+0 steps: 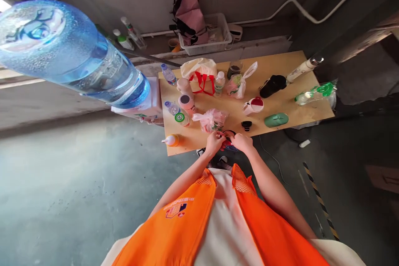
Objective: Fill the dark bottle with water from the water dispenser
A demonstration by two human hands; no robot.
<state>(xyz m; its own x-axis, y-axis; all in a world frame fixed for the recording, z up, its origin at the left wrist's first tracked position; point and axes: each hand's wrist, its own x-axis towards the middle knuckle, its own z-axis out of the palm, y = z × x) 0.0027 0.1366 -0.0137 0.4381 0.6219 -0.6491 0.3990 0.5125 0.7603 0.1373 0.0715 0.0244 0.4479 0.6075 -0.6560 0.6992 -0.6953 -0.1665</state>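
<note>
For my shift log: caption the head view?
Both hands grip a small red item at the cluttered plywood table's near edge.

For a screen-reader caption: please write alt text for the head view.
Both hands, left hand and right hand, hold a small red-and-dark object at the near edge of a cluttered wooden table. A pink bag lies just beyond them.

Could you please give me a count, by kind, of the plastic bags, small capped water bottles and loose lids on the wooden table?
Tied plastic bags: 3 (pink bag, white bag with red handles, clear bag)
Small clear water bottles: 3 ()
Loose lids: 2 (green oval lid, small black cap)
Total: 8
</note>
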